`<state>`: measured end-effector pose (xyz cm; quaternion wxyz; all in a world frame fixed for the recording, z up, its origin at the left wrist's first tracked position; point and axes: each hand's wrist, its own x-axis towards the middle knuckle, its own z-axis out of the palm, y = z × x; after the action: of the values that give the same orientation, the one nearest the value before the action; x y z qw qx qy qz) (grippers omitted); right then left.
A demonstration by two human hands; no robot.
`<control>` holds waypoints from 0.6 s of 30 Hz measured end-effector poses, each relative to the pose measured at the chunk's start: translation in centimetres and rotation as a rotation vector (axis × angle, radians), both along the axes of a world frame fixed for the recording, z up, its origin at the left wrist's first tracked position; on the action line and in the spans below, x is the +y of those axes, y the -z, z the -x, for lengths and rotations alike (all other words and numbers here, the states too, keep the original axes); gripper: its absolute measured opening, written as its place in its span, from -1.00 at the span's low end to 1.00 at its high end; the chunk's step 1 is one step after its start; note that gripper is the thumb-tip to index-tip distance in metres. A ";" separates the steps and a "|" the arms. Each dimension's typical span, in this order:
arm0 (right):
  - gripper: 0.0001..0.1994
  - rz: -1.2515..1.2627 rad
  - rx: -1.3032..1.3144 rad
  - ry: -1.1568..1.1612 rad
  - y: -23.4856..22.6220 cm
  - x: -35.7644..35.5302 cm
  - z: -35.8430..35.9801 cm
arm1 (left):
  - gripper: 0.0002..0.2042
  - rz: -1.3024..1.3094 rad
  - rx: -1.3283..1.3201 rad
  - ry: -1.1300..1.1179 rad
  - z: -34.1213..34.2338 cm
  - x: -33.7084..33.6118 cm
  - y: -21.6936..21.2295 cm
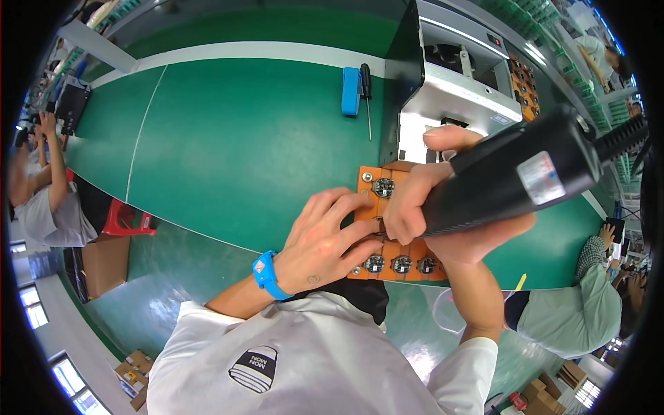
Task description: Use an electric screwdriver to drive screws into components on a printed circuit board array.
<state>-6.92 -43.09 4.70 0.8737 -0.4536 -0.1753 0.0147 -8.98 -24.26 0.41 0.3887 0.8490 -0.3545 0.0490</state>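
Observation:
My right hand (432,200) is wrapped round a thick black electric screwdriver (505,176). A ribbed cable leaves its upper right end. The tool slants down to the left over an orange fixture (389,252), and its tip is hidden by my fingers. My left hand (325,238), with a blue wristband (266,275), reaches over the fixture's left side. Its thumb and finger close round a small dark spot beside the right hand, too covered to name. Round black modules (402,264) sit in a row along the fixture's near edge, and another round module (383,187) sits farther back.
Behind the fixture stands a black and silver machine (449,90), with a second orange fixture (523,86) on its right. A blue block-shaped object (351,91) and a screwdriver (367,90) lie left of it on the green table (228,138). Other people sit at both sides.

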 end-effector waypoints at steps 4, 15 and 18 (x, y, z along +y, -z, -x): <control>0.26 -0.094 -0.098 -0.058 0.2 -0.2 -0.5 | -0.78 0.015 0.001 0.004 0.0 0.0 0.0; 0.01 0.159 -0.188 -0.189 0.1 -1.6 -1.4 | -0.77 0.020 0.003 0.006 -0.1 0.1 0.0; -0.02 0.152 -0.236 -0.245 0.3 -1.4 -2.0 | -0.77 0.019 -0.004 0.001 -0.1 0.1 0.0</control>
<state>-4.92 -44.52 4.41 0.8020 -0.4921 -0.3290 0.0806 -8.86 -24.19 0.37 0.3958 0.8450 -0.3555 0.0538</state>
